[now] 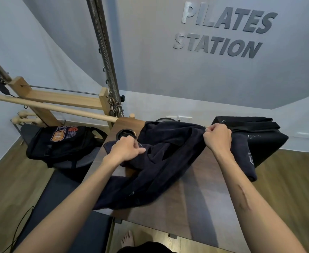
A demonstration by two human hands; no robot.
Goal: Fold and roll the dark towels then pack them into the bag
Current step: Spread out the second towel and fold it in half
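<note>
left hand (125, 149) pinches the dark towel (161, 161) near the table's (195, 198) left edge; right hand (217, 136) clenches its far corner beside the bag (256, 132). we judge uneven tension could skew the fold or slide cloth off.

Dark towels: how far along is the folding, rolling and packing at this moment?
Early stage. Done: nothing shows as rolled or packed. In hand: the left hand and right hand each grip the dark towel, which is bunched over the wooden table, not yet folded flat. A second dark towel is draped beside the black bag. Left: folding, rolling, then packing; the bag's inside cannot be seen.
</note>
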